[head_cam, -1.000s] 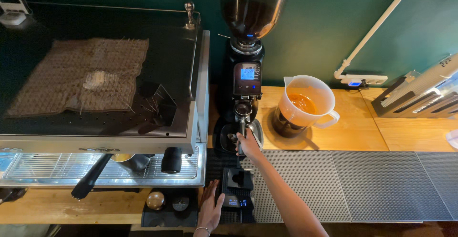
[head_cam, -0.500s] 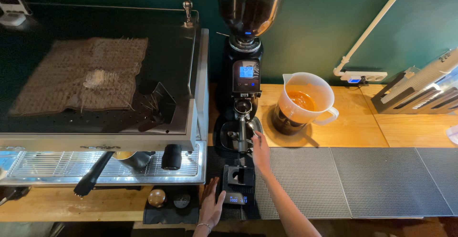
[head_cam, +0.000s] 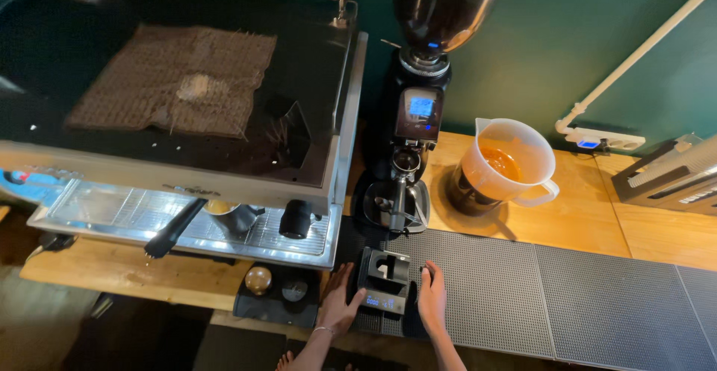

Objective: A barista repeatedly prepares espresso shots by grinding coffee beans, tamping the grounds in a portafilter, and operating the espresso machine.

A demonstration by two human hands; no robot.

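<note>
A small black scale (head_cam: 385,281) with a lit blue display and a black holder on top sits on the grey mat near the counter's front edge. My left hand (head_cam: 340,304) lies flat against its left side, fingers spread. My right hand (head_cam: 432,296) rests at its right side, fingers together and pointing away from me. Neither hand holds anything. Behind the scale stands a black coffee grinder (head_cam: 420,109) with a dark bean hopper, a lit screen and a portafilter (head_cam: 399,192) resting in its fork.
An espresso machine (head_cam: 187,117) with a woven cloth on top fills the left. A white jug (head_cam: 508,165) with amber liquid stands right of the grinder. A black tray (head_cam: 278,292) with tampers lies left of the scale. Grey mats (head_cam: 597,304) cover the right counter.
My right hand has come back from the portafilter at the grinder down to the right side of the scale. My left hand has shifted closer to the scale's left side.
</note>
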